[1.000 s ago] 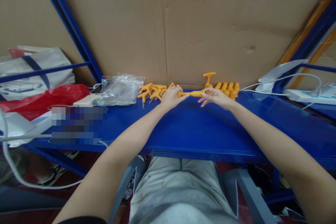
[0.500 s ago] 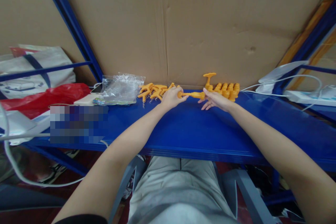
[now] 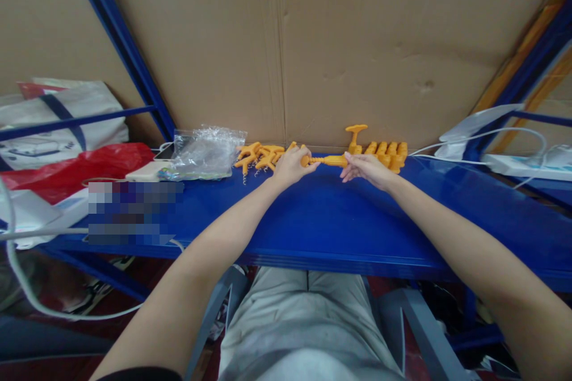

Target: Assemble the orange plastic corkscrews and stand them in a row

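Between my hands a yellow corkscrew [image 3: 334,160] lies sideways just above the blue table. My left hand [image 3: 292,166] is closed around its handle end, and the fingers hide most of that end. At the other end, my right hand [image 3: 364,168] pinches the yellow plastic sleeve between thumb and fingers. Several yellow corkscrew handles [image 3: 248,156] with bare metal spirals lie in a pile left of my left hand. Behind my right hand stand rows of yellow sleeves [image 3: 393,155]. One corkscrew [image 3: 356,138] stands upright in its sleeve beside them.
Clear plastic bags [image 3: 208,152] lie on the blue table [image 3: 330,220] at left, near a red bag [image 3: 107,164] and a white box [image 3: 147,171]. A cardboard wall [image 3: 348,41] rises behind. White cables [image 3: 491,131] run at the right.
The fingers of my right hand have drawn closer together on the sleeve, and that hand has shifted slightly left. My left hand has stayed almost still.
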`<state>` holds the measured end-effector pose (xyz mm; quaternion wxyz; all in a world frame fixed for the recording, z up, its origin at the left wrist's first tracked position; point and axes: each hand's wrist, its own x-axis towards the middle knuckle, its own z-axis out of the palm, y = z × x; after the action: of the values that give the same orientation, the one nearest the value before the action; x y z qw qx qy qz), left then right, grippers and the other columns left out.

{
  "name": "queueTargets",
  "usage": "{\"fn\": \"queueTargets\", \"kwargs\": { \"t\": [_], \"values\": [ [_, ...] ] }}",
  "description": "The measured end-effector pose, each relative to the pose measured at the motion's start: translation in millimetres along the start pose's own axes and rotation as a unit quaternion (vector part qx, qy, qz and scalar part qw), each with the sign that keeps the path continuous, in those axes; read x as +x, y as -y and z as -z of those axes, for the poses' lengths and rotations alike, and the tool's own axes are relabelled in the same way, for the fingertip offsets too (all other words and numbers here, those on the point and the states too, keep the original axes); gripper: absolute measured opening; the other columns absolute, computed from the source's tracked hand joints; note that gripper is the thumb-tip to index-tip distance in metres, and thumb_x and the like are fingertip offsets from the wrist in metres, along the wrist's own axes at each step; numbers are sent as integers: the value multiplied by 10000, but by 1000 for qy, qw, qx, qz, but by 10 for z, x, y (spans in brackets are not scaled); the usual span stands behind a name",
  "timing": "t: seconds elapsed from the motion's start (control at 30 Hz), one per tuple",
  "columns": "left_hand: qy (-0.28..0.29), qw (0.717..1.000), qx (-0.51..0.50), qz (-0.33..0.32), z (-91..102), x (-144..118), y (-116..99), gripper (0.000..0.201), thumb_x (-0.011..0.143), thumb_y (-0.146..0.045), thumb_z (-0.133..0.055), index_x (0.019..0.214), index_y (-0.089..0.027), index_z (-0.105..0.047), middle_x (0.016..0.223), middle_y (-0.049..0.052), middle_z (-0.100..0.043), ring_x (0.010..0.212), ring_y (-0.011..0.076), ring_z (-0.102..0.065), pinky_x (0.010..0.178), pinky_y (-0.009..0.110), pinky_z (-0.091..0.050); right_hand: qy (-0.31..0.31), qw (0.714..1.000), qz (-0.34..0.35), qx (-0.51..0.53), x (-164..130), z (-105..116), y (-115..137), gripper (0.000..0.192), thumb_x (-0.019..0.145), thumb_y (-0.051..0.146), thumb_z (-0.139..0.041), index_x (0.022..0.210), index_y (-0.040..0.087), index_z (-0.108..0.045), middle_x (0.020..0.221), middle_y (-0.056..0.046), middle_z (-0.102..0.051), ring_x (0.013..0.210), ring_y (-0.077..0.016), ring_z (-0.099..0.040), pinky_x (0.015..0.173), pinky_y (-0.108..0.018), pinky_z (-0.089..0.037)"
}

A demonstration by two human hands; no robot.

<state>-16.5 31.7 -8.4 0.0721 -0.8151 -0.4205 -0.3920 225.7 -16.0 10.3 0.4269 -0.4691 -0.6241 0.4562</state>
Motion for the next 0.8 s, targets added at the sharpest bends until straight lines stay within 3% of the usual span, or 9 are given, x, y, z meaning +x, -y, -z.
{"fn": "queueTargets", "kwargs": {
  "t": [0.1,0.17,0.27,0.37,0.57,0.8],
  "values": [
    [-9,1000,-4,-1,-17,3,7,238,843,-398,-777,913,-198,-669,913,54,-731,882,219,-670,777,312,-495,-22,999,-28,-35,-13,-39,40,505,981,621,-558,762,170,-611,669,-100,-733,519,-134,-673,492,-203,-525],
    [-15,1000,-9,-1,-27,8,9,234,846,-401,-773,894,-200,-664,896,49,-732,866,214,-665,771,308,-492,-29,998,-23,-52,-15,-37,51,502,989,633,-538,820,168,-628,755,-113,-763,525,-132,-677,463,-200,-505],
    [-19,1000,-13,4,-34,15,5,240,847,-417,-768,876,-205,-658,877,46,-729,852,216,-662,761,311,-489,-4,998,30,-52,-4,5,30,377,935,556,-689,1047,198,-655,1024,-101,-792,637,-139,-725,534,-219,-554],
    [-10,1000,-12,11,-27,16,-2,245,843,-418,-770,889,-203,-662,891,54,-728,861,226,-668,767,322,-493,27,995,85,-53,20,54,-19,460,821,461,-834,1165,230,-634,1145,-74,-772,728,-152,-747,624,-260,-595],
    [-29,999,-14,-23,-36,-1,24,244,841,-422,-770,899,-208,-666,890,46,-726,867,212,-665,777,312,-503,35,996,70,-46,20,48,-32,337,924,518,-714,1014,194,-689,1057,-114,-791,690,-155,-738,636,-267,-596],
    [-26,999,1,-23,-44,-14,22,240,853,-431,-755,906,-211,-677,878,45,-718,856,209,-664,778,314,-511,8,999,38,-34,-18,-9,26,279,960,468,-691,980,190,-700,972,-95,-799,647,-146,-730,610,-248,-587]
  ]
}}
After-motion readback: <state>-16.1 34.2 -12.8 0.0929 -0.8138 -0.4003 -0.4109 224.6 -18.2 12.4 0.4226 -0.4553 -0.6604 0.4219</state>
